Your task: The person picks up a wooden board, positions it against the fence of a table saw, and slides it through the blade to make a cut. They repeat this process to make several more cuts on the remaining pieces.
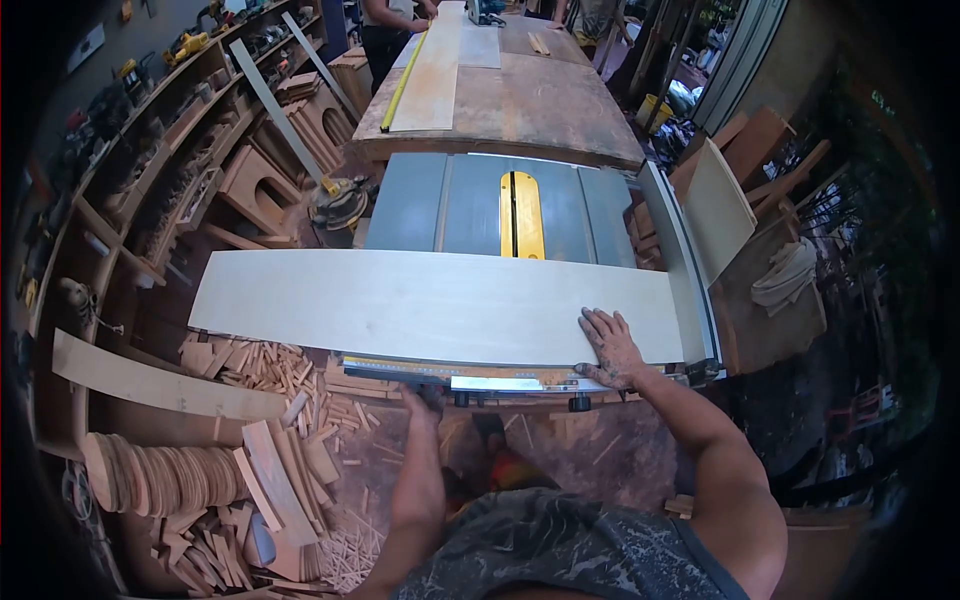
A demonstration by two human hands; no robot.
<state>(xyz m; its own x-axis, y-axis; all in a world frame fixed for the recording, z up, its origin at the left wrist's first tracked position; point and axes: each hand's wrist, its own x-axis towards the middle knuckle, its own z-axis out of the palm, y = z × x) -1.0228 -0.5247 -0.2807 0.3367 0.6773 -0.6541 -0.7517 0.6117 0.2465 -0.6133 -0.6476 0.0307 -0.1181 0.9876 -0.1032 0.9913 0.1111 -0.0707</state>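
Observation:
A long pale plywood board [430, 305] lies crosswise over the front of a grey table saw [405, 205]. Its right end meets the metal rip fence [685, 250]. My right hand [612, 352] rests on the board near that end, fingers spread and thumb at the front edge. My left hand [424, 398] is low at the saw's front rail [495, 384], under the board's front edge; its fingers are mostly hidden by the rail and shadow. Behind the board shows the yellow blade insert [521, 215] with its dark slot.
Behind the saw, a wooden worktable [540, 100] carries another long board [430, 85] and a yellow tape measure [405, 80], with a person [385, 30] beside it. Wood offcuts [270, 370] cover the floor at left, near crowded shelves [140, 190]. Panels [715, 210] lean at right.

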